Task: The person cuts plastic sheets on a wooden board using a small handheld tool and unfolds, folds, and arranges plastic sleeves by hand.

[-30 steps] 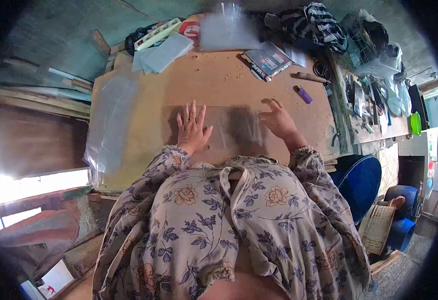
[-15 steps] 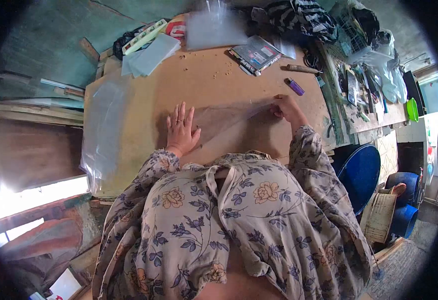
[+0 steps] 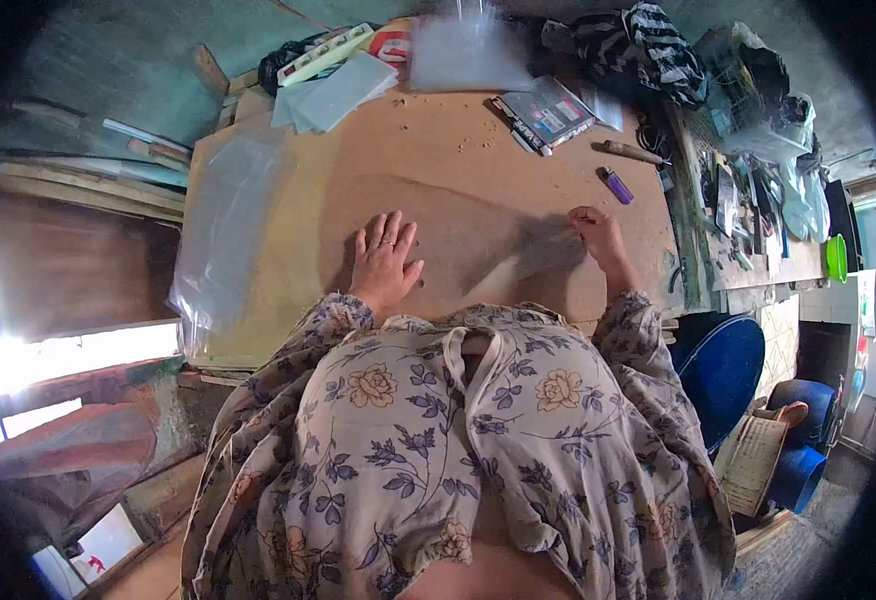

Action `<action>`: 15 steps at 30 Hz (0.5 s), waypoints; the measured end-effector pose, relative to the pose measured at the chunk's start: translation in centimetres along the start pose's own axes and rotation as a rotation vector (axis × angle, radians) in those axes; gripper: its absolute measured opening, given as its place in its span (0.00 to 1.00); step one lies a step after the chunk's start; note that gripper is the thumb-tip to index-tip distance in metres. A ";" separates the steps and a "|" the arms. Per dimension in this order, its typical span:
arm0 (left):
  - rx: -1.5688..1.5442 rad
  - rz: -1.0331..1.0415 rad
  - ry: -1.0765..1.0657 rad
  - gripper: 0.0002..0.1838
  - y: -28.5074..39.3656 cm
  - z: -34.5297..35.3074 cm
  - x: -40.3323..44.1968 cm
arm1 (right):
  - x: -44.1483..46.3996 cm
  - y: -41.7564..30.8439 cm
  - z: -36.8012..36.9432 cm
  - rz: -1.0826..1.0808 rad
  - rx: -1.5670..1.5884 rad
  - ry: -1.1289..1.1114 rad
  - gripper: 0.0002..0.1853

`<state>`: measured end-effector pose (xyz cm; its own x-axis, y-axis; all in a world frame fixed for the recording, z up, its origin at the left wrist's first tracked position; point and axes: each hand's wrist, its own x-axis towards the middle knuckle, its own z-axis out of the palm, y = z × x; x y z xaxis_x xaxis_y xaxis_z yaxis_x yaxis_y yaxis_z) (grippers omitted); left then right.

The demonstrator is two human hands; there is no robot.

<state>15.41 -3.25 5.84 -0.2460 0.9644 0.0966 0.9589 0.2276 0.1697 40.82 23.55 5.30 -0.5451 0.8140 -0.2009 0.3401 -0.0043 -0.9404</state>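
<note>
One head-worn view, facing forward and down, close above a brown tabletop (image 3: pixel 433 158)

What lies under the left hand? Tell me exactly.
Beside the left hand, clear plastic film and brown tabletop show; whatever lies directly beneath its palm is covered.

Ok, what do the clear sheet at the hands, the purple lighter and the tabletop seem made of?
Clear sheet: probably thin, glossy plastic; the tabletop shows through. Purple lighter: likely smooth plastic, evenly coloured. Tabletop: perhaps matt wood board, flat and brown, though unclear.
</note>
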 end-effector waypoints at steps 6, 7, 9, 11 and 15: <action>0.033 -0.070 -0.073 0.32 -0.9 0.0 -0.7 | 0.6 0.0 -1.1 0.052 -0.140 0.112 0.10; 0.051 -0.080 -0.073 0.33 -1.0 -0.3 -0.8 | 0.7 -0.4 -1.2 -0.053 -0.338 0.293 0.10; 0.061 -0.072 -0.077 0.33 -1.3 -0.7 -0.9 | 0.4 -0.4 -0.8 -0.147 -0.543 0.488 0.10; 0.089 -0.111 -0.056 0.33 -1.8 -0.9 -1.1 | -0.5 -0.3 1.3 -0.601 -0.579 0.497 0.11; 0.115 -0.147 -0.028 0.33 -2.6 -0.4 -1.4 | -6.1 -1.2 7.2 -0.627 -0.854 0.043 0.17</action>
<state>13.19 -5.22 5.68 -0.3819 0.9228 0.0518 0.9233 0.3784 0.0665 38.25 14.44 5.72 -0.7880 0.5490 0.2787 0.4421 0.8196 -0.3645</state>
